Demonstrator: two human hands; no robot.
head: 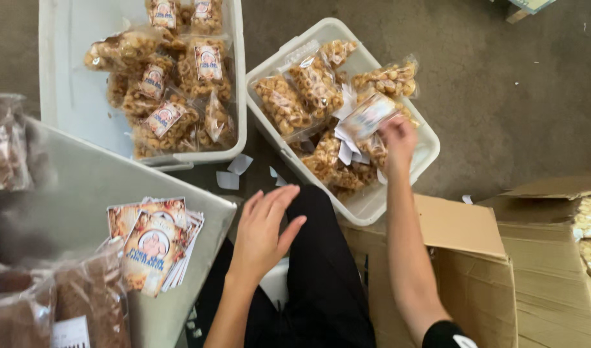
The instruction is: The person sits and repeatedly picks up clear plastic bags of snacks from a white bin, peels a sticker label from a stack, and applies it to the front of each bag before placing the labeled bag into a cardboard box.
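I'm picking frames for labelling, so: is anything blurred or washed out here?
Head view: the right hand is motion-blurred over the right white plastic bin; the clear bags of brown snacks at lower left are out of focus; the stack of printed paper labels is sharp; light is soft, without glare.

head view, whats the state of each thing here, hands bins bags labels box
right hand: gripping a labelled snack bag over the right bin
left hand: open, empty, fingers spread above the lap
right bin: partly filled with sealed bags
left bin: labelled bags heaped on its right side
label stack: fanned out on the grey table
cardboard box: flaps open
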